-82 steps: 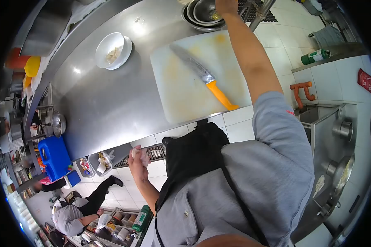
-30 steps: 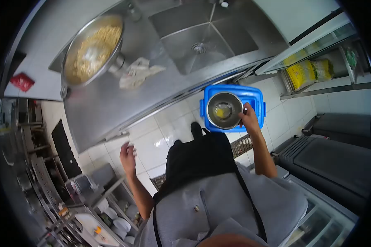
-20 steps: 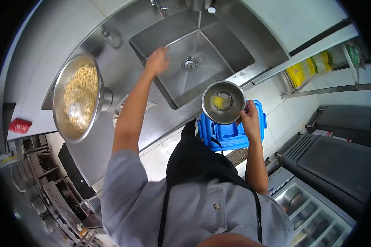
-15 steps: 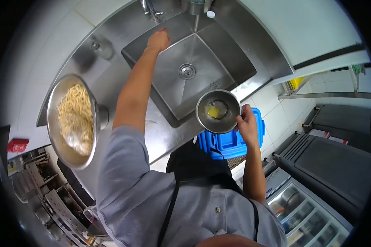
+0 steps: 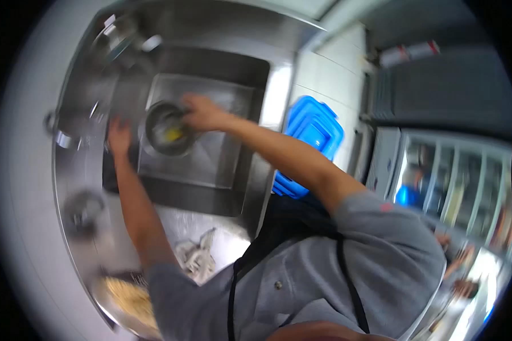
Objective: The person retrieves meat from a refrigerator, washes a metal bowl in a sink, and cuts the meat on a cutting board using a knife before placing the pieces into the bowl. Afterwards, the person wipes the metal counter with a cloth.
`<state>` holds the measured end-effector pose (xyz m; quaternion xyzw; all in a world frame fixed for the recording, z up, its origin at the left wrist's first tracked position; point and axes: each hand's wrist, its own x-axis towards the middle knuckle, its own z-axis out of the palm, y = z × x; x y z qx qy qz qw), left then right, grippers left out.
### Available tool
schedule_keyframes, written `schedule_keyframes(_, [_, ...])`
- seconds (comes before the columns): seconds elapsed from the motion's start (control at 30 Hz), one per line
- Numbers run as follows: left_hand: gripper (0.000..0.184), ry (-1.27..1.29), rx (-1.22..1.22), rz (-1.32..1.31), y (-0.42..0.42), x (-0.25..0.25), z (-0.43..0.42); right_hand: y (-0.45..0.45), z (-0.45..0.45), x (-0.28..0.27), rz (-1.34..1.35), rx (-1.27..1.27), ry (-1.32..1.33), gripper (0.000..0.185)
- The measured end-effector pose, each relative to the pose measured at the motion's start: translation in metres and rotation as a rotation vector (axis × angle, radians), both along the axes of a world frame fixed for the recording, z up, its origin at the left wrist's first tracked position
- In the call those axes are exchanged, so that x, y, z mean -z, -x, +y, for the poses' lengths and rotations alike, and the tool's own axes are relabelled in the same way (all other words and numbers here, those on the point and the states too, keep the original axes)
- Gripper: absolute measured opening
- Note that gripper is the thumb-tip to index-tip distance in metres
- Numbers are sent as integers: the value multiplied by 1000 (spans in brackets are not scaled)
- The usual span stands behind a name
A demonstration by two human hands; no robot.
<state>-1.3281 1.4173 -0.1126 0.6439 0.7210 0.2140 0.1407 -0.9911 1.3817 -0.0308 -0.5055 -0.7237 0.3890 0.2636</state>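
Metal bowl (image 5: 156, 139), one: now within the outline of the sink basin (image 5: 213, 167); a moment earlier, held at the basin's front edge, near the blue box (image 5: 316, 133). Height above the basin floor: cannot tell

Contents: yellow matter (image 5: 173, 134), small blurred patch, still inside the bowl

Right hand (image 5: 205, 113): closed on the bowl's rim, as before; arm now stretched across the basin

Left hand (image 5: 119, 137): now along the basin's side edge, near a blurred metal fitting (image 5: 68, 139). Nothing seen in it; spread of fingers and any contact too smeared to tell

View: swung round since the last frame, with motion blur over both hands

Meaning for the work, by judgement: carrying of the bowl to the sink largely done, handling now centred there. Running water: cannot tell

Alongside: crumpled cloth (image 5: 199, 258) on the counter; noodles (image 5: 128, 298) in a large vessel, partly hidden by the left sleeve (image 5: 170, 301)
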Motion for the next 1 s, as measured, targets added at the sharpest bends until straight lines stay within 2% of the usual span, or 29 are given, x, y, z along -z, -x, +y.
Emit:
schedule_keyframes(0.03, [42, -29, -196, -432, -11, -10, -12, 20, 14, -15, 2, -14, 196, 46])
schedule_keyframes(0.07, [54, 126, -325, -1131, -15, -12, -22, 43, 31, 7, 48, -31, 121, 47])
schedule_keyframes(0.1, [54, 90, -369, -1363, -29, -27, -47, 58, 30, -21, 108, -4, 378, 45])
schedule_keyframes(0.13, [54, 40, -439, -1590, -48, -44, -67, 66, 42, -11, 111, 14, 379, 45])
schedule_keyframes(0.17, [54, 38, -457, -1584, -54, -40, -71, 84, 56, -1, 38, -26, 371, 44])
schedule_keyframes(0.2, [54, 37, -530, -1478, -53, -33, -78, 104, 61, 11, -26, -99, 366, 42])
schedule_keyframes(0.23, [55, 23, -628, -1361, -47, -27, -92, 111, 67, 43, -86, -176, 52, 41])
schedule_keyframes(0.27, [59, 20, -834, -1251, -48, -21, -96, 113, 68, 38, -153, -242, 19, 41])
schedule_keyframes(0.3, [58, 55, -834, -1161, -47, -28, -106, 116, 69, 48, -72, -310, 28, 44])
schedule_keyframes(0.33, [50, 36, -706, -1274, -37, -24, -116, 122, 71, 40, -125, -301, 114, 37])
schedule_keyframes(0.37, [33, -60, -864, -1240, -49, -34, -110, 127, 74, 30, -182, -294, 197, 31])
schedule_keyframes(0.4, [19, -83, -704, -1281, -32, -17, -110, 133, 77, 38, -183, -242, 109, 32])
schedule_keyframes(0.47, [14, 18, -613, -1411, -34, -34, -108, 139, 85, 48, -118, -205, 153, 35])
schedule_keyframes(0.57, [14, 55, -556, -1365, -44, -46, -103, 124, 91, 32, -248, -181, 136, 38])
schedule_keyframes(0.63, [14, 52, -598, -1340, -50, -45, -101, 127, 81, 21, -390, -33, -50, 36])
schedule_keyframes(0.67, [16, 26, -608, -1298, -51, -43, -101, 130, 79, 20, -393, -33, -49, 36])
schedule_keyframes(0.73, [19, 8, -622, -1256, -52, -36, -103, 136, 73, 18, -281, -74, -291, 30])
schedule_keyframes(0.8, [14, 9, -622, -1088, -50, -24, -104, 145, 65, 19, -265, -139, -240, 26])
schedule_keyframes(0.87, [17, -250, -363, 43, -49, -20, -109, 157, 64, 23, -265, -248, -183, 24])
schedule_keyframes(0.9, [29, -366, -337, 139, -54, -31, -112, 159, 66, 28, -294, -279, -157, 27])
schedule_keyframes(0.93, [31, -301, -320, 373, -57, -41, -113, 154, 56, 16, -319, -283, -39, 28])
schedule_keyframes(0.97, [33, -238, -360, 515, -52, -37, -111, 149, 54, 20, -265, -365, -61, 28])
schedule_keyframes(1.0, [37, -20, -444, 380, -45, -36, -107, 159, 55, 40, -205, -362, -23, 30])
